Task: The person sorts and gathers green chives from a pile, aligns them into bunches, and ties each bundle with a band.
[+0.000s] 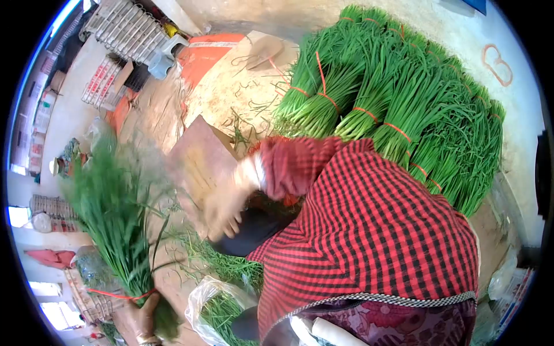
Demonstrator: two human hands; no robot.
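Observation:
My left hand, low at the left, is closed around the stem end of a bunch of chives. The leaves fan upward and their tips are smeared by motion. An orange-red band circles the stems just above my fingers, one end trailing left. My right hand, blurred, hangs in front of a brown block near my dark-clad knee. Its fingers look loose and apart, with nothing seen in them. Loose green stalks lie below it, beside a clear plastic bag holding more greens.
Many banded bunches of chives are stacked against the wall at upper right. Scraps of leaf litter the floor sheet. Stacked crates, a small blue stool and cartons stand at upper left. A red-checked garment covers my body.

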